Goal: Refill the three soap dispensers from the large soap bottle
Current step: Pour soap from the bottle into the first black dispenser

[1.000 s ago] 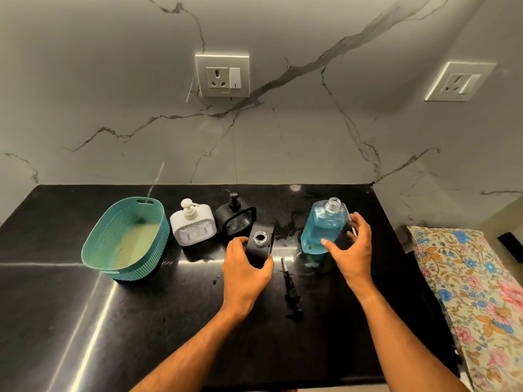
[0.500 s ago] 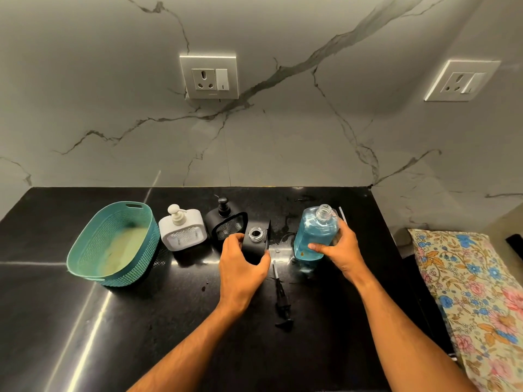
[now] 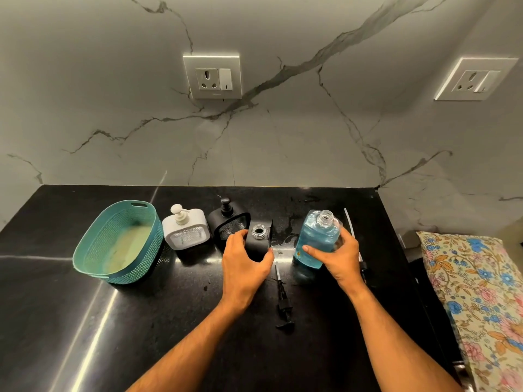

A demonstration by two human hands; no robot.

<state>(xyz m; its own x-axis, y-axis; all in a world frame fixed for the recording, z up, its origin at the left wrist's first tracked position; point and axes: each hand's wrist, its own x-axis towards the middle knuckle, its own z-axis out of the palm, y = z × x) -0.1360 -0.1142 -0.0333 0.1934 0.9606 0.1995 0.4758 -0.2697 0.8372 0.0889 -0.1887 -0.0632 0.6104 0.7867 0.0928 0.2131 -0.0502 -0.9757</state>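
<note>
Three dispensers stand in a row on the black counter (image 3: 85,335). The white dispenser (image 3: 186,232) and a black dispenser (image 3: 227,222) have their pumps on. My left hand (image 3: 243,264) grips a second black dispenser (image 3: 259,240), whose neck is open. Its black pump (image 3: 283,301) lies on the counter in front of it. My right hand (image 3: 339,258) grips the large clear soap bottle (image 3: 317,239) of blue liquid, which is uncapped and stands just right of the open dispenser.
A teal mesh basket (image 3: 119,241) sits at the left. A white pump tube (image 3: 349,222) lies behind the large bottle. Wet spots mark the counter between dispenser and bottle. A floral cushion (image 3: 475,292) lies past the counter's right edge.
My right hand has closed round the large bottle, which now stands closer to the open dispenser. My left hand keeps its hold on the dispenser.
</note>
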